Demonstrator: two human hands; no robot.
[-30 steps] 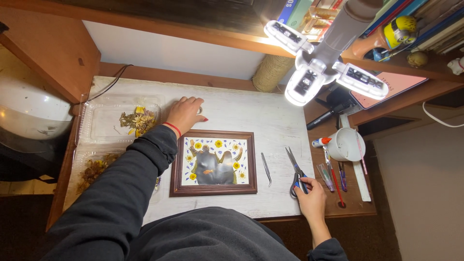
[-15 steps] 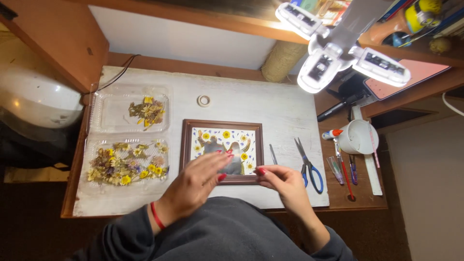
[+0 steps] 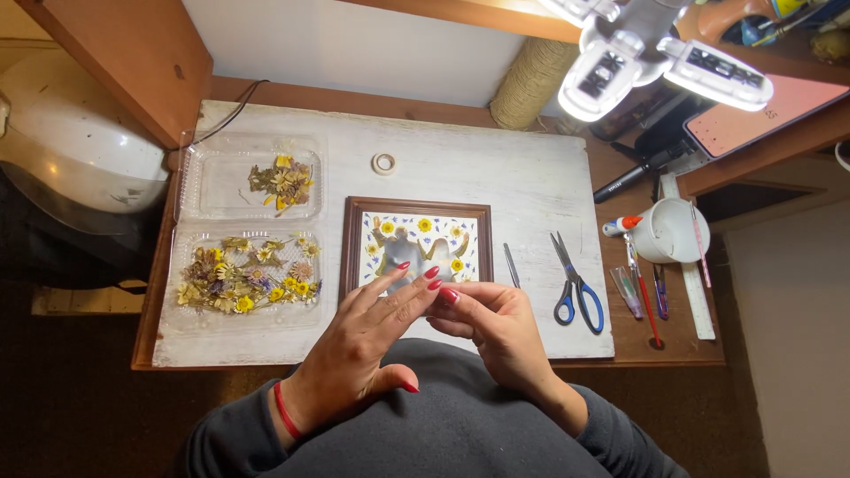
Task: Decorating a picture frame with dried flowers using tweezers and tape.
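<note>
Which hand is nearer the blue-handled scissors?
Right. The right hand sits just left of the blue-handled scissors, near the handles. The left hand lies farther left, beyond the right hand, over the picture frame.

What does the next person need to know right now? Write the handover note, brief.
Left hand: open, fingers touching the right hand's fingertips above the frame's near edge.
Right hand: fingers pinched together; any item between them is too small to tell.
Wooden picture frame: flat on the white board, pressed flowers already around its picture.
Two clear trays of dried flowers lie left; tweezers and scissors lie untouched right.
</note>
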